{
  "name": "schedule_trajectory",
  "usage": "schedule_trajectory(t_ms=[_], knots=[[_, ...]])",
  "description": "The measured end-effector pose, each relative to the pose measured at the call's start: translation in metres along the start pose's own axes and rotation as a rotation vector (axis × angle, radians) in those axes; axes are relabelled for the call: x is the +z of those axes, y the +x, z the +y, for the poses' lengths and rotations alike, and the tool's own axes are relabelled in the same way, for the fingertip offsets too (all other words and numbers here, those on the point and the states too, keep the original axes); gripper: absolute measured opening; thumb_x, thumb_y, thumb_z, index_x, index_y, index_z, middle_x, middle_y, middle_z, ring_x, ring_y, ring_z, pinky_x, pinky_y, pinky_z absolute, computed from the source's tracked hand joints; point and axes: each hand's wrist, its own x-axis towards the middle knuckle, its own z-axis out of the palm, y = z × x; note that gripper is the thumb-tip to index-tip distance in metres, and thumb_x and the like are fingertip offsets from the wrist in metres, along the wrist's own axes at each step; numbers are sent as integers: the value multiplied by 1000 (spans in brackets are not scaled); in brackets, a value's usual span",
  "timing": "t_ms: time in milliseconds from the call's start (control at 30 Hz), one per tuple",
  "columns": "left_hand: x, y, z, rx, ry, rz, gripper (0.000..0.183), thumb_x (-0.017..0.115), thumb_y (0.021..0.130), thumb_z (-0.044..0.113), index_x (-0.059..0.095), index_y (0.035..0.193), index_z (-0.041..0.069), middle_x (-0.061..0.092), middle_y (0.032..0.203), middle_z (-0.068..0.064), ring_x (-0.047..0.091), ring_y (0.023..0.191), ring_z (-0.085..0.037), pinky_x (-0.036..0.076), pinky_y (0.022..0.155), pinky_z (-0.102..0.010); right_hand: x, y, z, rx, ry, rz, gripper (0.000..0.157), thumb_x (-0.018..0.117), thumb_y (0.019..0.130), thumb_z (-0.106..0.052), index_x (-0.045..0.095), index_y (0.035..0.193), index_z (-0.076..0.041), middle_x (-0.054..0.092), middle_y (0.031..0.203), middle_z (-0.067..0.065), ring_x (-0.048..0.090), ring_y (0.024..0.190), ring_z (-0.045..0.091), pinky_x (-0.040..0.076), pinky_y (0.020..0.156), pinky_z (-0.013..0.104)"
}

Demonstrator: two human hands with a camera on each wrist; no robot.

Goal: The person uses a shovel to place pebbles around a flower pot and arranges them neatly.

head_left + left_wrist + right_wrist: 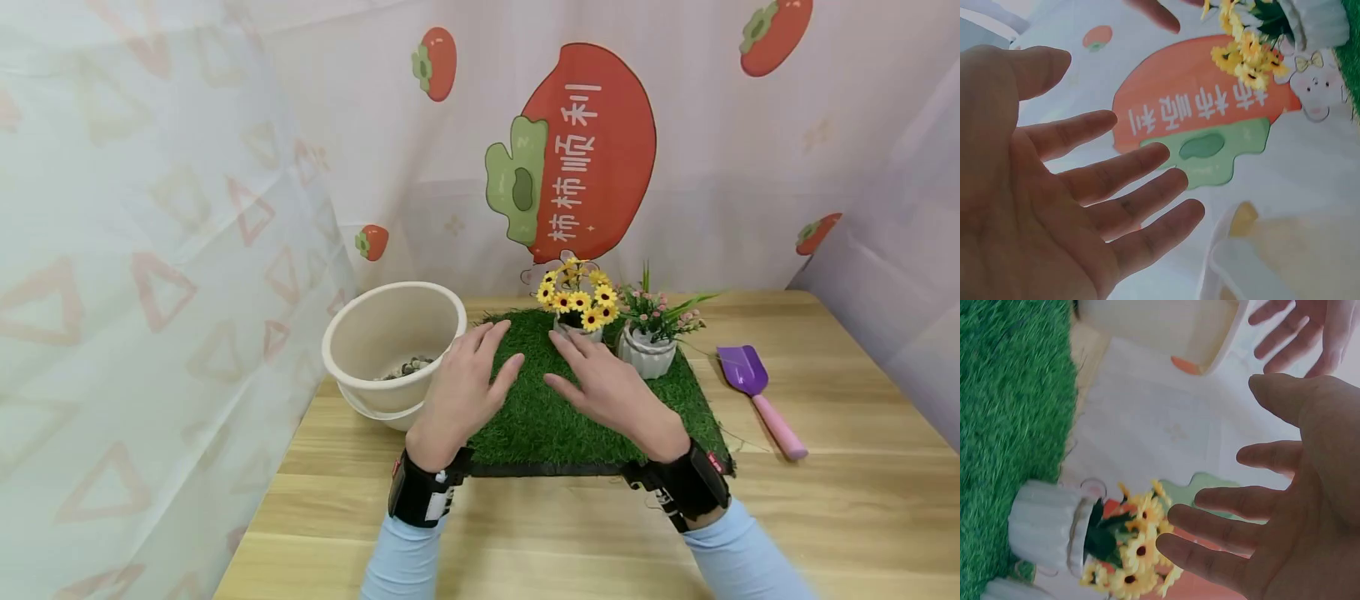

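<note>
Both hands hover over a green turf mat, fingers spread and fairly straight, holding nothing. My left hand is beside a cream bucket and overlaps its right rim in the head view; dark and pale pebbles lie inside the bucket. My right hand is in front of two small white pots at the mat's back right. One pot carries yellow daisy-like flowers. The other, a ribbed white pot, has small pink flowers and green leaves.
A small trowel with a purple scoop and pink handle lies on the wooden table right of the mat. Behind the table hangs a pale curtain printed with red persimmons. More of the cloth covers the left side.
</note>
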Motion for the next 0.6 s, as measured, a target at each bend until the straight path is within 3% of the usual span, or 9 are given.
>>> schedule_trajectory(t_ms=[267, 500, 600], knots=[[-10, 2, -8, 17, 31, 76, 46, 52, 102, 34, 52, 139, 7, 61, 130, -17, 57, 122, -33, 46, 104, -47, 0, 9, -11, -13, -2, -12, 61, 49, 103, -38, 30, 155, -13, 35, 155, 21, 42, 138, 38, 48, 99, 46], [-19, 2, -16, 8, 56, 117, 43, 54, 101, 31, 55, 135, 4, 62, 128, -18, 58, 121, -36, 46, 103, -48, 3, 22, -19, -48, 14, 38, 57, 47, 104, -37, 33, 153, -13, 42, 152, 17, 44, 139, 32, 47, 102, 44], [-21, 3, -17, 2, 54, 123, 44, 53, 102, 31, 55, 136, 4, 62, 129, -18, 57, 122, -36, 45, 105, -48, 4, 22, -21, -55, 33, 62, 55, 49, 104, -36, 35, 152, -13, 44, 150, 17, 48, 135, 32, 49, 98, 42]])
